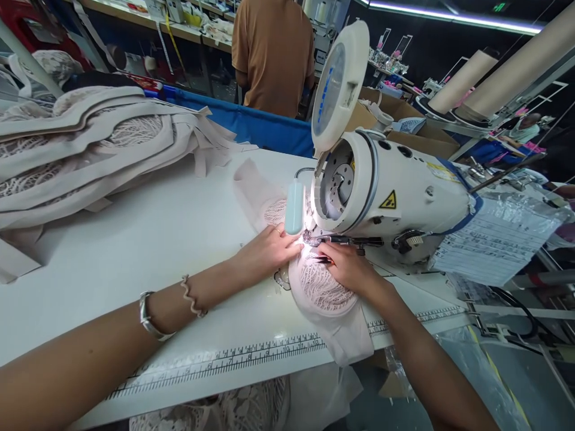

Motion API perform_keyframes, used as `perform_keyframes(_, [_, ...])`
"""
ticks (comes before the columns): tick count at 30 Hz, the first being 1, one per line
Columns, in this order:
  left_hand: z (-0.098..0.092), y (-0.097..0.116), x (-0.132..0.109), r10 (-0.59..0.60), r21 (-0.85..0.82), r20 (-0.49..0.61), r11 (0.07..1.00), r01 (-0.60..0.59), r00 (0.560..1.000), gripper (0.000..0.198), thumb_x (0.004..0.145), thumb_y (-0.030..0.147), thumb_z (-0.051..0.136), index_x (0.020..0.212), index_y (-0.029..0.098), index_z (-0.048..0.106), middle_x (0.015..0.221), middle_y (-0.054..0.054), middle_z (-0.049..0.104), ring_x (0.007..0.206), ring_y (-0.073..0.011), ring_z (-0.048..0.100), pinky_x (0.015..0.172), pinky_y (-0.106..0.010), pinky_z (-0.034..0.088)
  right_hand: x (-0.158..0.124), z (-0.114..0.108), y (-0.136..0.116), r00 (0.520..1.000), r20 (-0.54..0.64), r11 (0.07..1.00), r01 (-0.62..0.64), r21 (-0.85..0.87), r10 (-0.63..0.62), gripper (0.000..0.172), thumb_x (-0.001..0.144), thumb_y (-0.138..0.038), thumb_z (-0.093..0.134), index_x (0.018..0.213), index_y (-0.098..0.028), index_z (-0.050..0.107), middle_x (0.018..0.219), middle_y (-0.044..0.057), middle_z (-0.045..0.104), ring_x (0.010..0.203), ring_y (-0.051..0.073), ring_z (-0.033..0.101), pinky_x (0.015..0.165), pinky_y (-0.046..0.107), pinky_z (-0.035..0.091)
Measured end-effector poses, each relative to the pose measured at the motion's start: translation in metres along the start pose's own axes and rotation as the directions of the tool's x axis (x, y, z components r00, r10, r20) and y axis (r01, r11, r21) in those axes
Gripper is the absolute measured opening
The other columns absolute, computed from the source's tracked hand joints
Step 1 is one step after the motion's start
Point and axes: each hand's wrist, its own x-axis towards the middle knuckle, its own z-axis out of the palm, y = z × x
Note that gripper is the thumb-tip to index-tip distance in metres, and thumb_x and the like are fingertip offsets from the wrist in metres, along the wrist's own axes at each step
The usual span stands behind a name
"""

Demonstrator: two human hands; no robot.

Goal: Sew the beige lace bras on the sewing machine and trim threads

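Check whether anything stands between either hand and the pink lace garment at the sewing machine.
Nothing visible does: the left hand touches the lace garment, and the right hand rests on its nearer cup, a small dark tool in its fingers. The pale lamp is just beyond the left hand, not in between.

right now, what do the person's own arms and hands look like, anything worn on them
The left hand and right hand are ungloved; no sleeves show. The left arm wears a shiny silver bracelet, then a thin wavy band nearer the hand, plus a slim ring. The right arm shows no bracelet.
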Motion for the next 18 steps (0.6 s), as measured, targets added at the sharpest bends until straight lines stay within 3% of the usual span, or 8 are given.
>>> perform_keyframes(2, [-0.004,0.014,0.002,-0.023,0.096,0.023,0.995,0.021,0.999,0.036,0.096,-0.001,0.037,0.116,0.011,0.064,0.115,-0.017,0.069,0.098,-0.0249,0.063,0.084,-0.039,0.047,0.003,0.003,-0.001,0.997,-0.038,0.996,-0.07,0.048,0.072,0.012,0.089,-0.018,0.054,0.079,-0.023,0.059,0.073,0.0,0.063,0.065,0.016,0.053,0.06,0.025,0.036])
perform_keyframes(3, [-0.005,0.023,0.003,-0.05,0.116,0.051,0.992,0.044,0.997,0.034,0.097,0.0,0.036,0.111,0.009,0.066,0.11,-0.017,0.07,0.094,-0.0247,0.064,0.08,-0.038,0.048,0.004,0.004,-0.001,0.992,-0.058,0.992,-0.113,0.057,0.116,0.017,0.091,-0.023,0.055,0.074,-0.023,0.057,0.068,-0.001,0.059,0.061,0.015,0.05,0.058,0.025,0.035])
perform_keyframes(6, [-0.005,0.05,0.004,-0.162,0.099,0.149,0.984,0.148,0.976,0.028,0.103,0.022,0.044,0.1,0.007,0.067,0.094,-0.016,0.07,0.084,-0.0254,0.065,0.074,-0.038,0.052,0.003,0.009,0.001,0.97,-0.115,0.976,-0.214,0.031,0.216,0.025,0.09,-0.028,0.059,0.067,-0.023,0.054,0.059,-0.003,0.053,0.057,0.015,0.048,0.055,0.025,0.034])
perform_keyframes(9, [0.001,0.068,0.002,-0.207,0.136,0.134,0.973,0.189,0.969,0.046,0.101,0.04,0.051,0.119,-0.001,0.061,0.115,-0.025,0.068,0.106,-0.0346,0.065,0.09,-0.048,0.054,-0.004,0.011,0.005,0.974,-0.131,0.983,-0.183,0.017,0.184,0.011,0.084,-0.015,0.06,0.086,-0.024,0.066,0.071,-0.001,0.063,0.068,0.017,0.057,0.06,0.024,0.04])
perform_keyframes(13, [0.01,0.067,-0.005,-0.165,0.167,0.103,0.975,0.147,0.981,0.044,0.099,0.013,0.038,0.137,-0.006,0.048,0.133,-0.029,0.061,0.123,-0.0357,0.061,0.106,-0.052,0.048,-0.013,0.009,0.008,0.992,-0.122,0.999,0.015,-0.051,-0.021,0.06,0.076,0.003,0.049,0.122,-0.03,0.068,0.098,0.001,0.071,0.085,0.016,0.063,0.066,0.022,0.044])
perform_keyframes(18, [0.009,0.045,-0.009,-0.041,0.13,0.076,0.991,0.031,0.996,0.045,0.093,0.0,0.031,0.134,-0.006,0.048,0.133,-0.029,0.062,0.126,-0.0325,0.06,0.107,-0.047,0.049,-0.013,0.009,0.003,0.988,-0.119,0.985,0.075,-0.157,-0.095,0.069,0.074,0.005,0.045,0.129,-0.03,0.067,0.089,0.001,0.067,0.076,0.015,0.059,0.06,0.023,0.042])
